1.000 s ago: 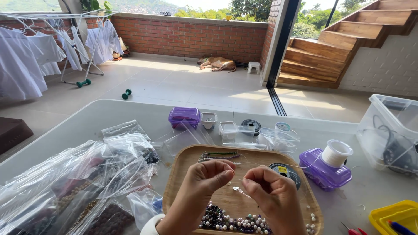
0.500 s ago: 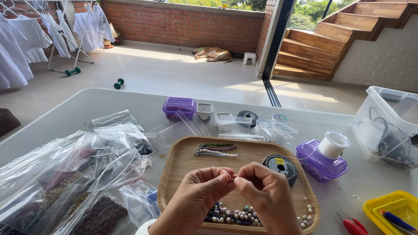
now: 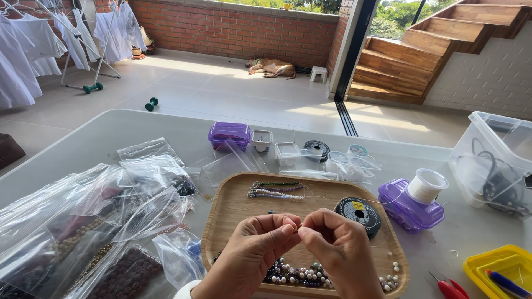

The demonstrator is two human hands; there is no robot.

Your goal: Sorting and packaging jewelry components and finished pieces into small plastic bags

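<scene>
The view has tipped down and closer than a second ago, so the grey table fills more of the picture, and the two hands, apart then, now meet fingertip to fingertip over the wooden tray; judging from that, the fine work between them is at its closest point. The table is smooth and matt, with crinkled clear zip bags of dark and tan beads heaped on its left side. The tray is a rounded rectangle of pale wood with a raised lip. At its right edge a purple plastic box carries a white spool of clear cord, and a flat black reel lies inside the tray. Two finished bead strands rest near the tray's far rim. The left hand and right hand are each pinched narrow at thumb and forefinger; what they grip is too small to tell, probably a bead or cord end. Loose pearly and dark beads lie below the hands at the tray's near rim.
</scene>
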